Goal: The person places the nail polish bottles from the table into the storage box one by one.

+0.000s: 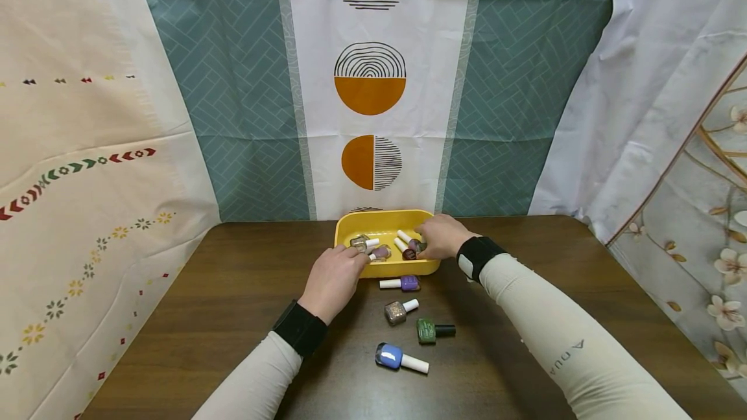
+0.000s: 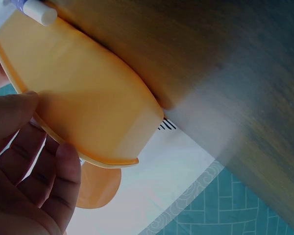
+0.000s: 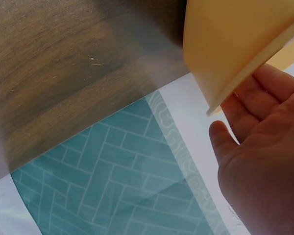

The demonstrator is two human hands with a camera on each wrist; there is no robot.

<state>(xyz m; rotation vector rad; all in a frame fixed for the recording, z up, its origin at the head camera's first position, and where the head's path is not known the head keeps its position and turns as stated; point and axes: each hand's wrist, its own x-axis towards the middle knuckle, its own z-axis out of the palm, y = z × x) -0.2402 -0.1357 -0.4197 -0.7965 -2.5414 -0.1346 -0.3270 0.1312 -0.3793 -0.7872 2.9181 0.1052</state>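
Note:
A yellow tray [image 1: 403, 268] at the back of the table holds several nail polish bottles. My left hand [image 1: 337, 280] reaches over its front left rim, near a mauve bottle [image 1: 382, 252] and a glittery bottle [image 1: 358, 243] inside. In the left wrist view, the thumb lies at the rim with the other fingers bent beyond it. Across the right wall comes my right hand [image 1: 445, 236], fingers inside beside a dark red bottle [image 1: 409, 254]. The tray wall hides its fingertips in the right wrist view; I cannot tell whether they pinch a bottle.
Before the tray lie a purple bottle [image 1: 410, 283], a glittery brown bottle [image 1: 395, 313], a green bottle with a black cap [image 1: 426, 331] and a blue bottle [image 1: 389, 356]. A patterned curtain [image 1: 373, 167] hangs just behind the brown table [image 1: 233, 297].

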